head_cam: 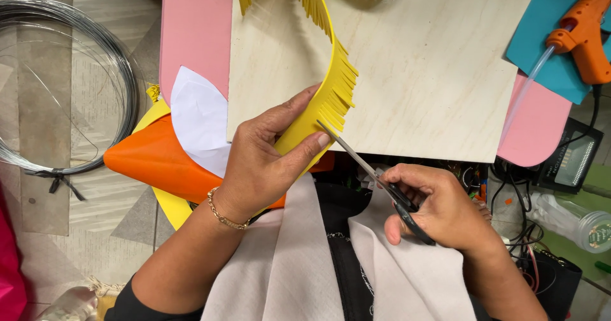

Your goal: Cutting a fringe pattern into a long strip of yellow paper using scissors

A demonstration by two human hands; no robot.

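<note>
Yellow foam strip (328,92), fringed along one edge, curves upward, left hand (264,162) fingers clamped on it.

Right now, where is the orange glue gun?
The orange glue gun lies in the head view's top right corner, on a teal sheet beside the wooden board.

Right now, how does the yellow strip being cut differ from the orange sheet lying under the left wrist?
The yellow strip is narrow, curved and fringed with cuts along one edge; the orange sheet is broad, with no cuts showing. The left hand holds the strip up, with the right hand bringing scissors to it, while the orange sheet lies untouched under white paper. Both look like smooth craft sheet.
</note>
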